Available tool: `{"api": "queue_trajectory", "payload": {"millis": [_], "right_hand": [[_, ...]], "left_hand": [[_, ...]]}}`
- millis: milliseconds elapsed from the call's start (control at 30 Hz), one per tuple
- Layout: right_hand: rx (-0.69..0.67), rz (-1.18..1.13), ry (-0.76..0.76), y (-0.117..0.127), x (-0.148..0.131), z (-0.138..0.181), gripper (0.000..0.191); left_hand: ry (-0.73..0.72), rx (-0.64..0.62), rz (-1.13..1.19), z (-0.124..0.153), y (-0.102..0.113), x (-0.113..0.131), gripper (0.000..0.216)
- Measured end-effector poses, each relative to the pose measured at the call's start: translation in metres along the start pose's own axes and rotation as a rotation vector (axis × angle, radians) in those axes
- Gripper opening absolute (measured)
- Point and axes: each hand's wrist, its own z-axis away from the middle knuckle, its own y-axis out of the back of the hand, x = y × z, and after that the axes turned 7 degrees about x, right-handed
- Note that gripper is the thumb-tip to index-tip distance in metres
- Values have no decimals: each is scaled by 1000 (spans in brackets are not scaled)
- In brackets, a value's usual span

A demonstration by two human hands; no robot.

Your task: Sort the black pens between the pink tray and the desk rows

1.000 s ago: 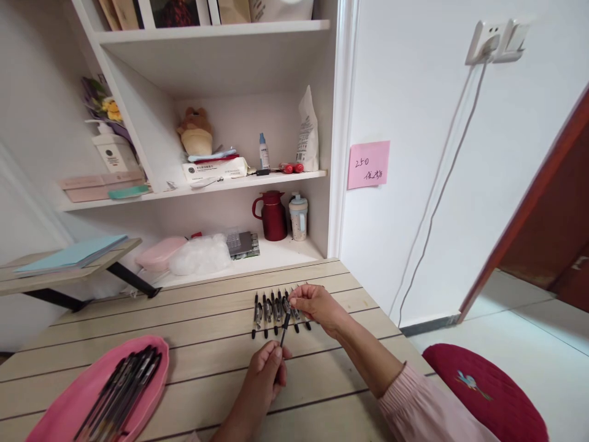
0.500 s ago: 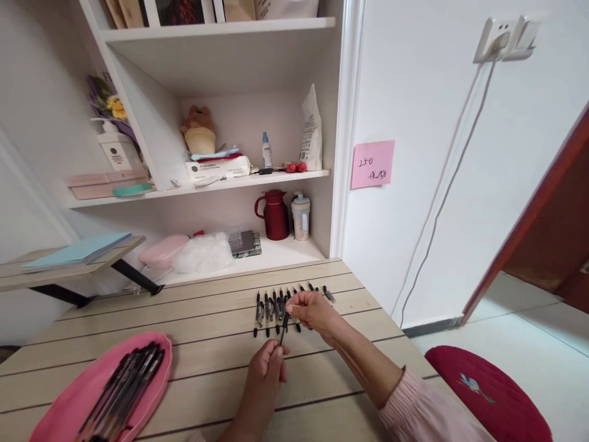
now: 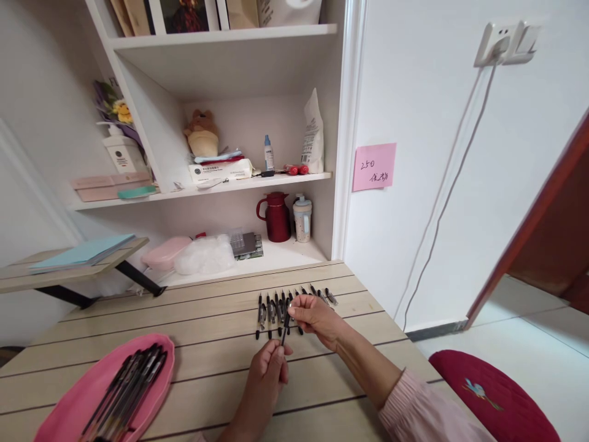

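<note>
My left hand [image 3: 267, 371] is closed, pinching the near end of a black pen [image 3: 286, 327] between thumb and fingers. The fingertips of my right hand [image 3: 315, 316] grip the far, dark end of the same pen, which slants away from me just above the table. Behind it lies a row of black pen parts [image 3: 270, 312], with slim pointed pieces and clear-bodied caps side by side. My right hand covers part of that row. To the left, a pink tray [image 3: 159, 399] holds a bundle of dark pens [image 3: 124, 390].
The slatted wooden table [image 3: 202, 368] meets a white shelf unit at the back. On its lowest shelf stand a red jug [image 3: 278, 218] and a pale cup [image 3: 302, 220]. A small raised stand [image 3: 129, 252] is at left, a red stool [image 3: 492, 399] at right.
The whole view has shifted slightly down and right. Both hands keep nearly the same grip on the pen, and the tray and row of parts look unchanged.
</note>
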Motion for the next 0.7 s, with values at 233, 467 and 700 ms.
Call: {"api": "queue_trajectory", "payload": {"millis": [233, 467, 700], "right_hand": [[46, -5, 14, -2, 4, 0, 33], [9, -15, -20, 0, 0, -1, 32], [-17, -16, -45, -3, 1, 0, 32]], "left_hand": [[-30, -26, -32, -2, 0, -6, 38], [-34, -22, -50, -5, 2, -8, 40], [-13, -16, -84, -3, 3, -6, 43]]}}
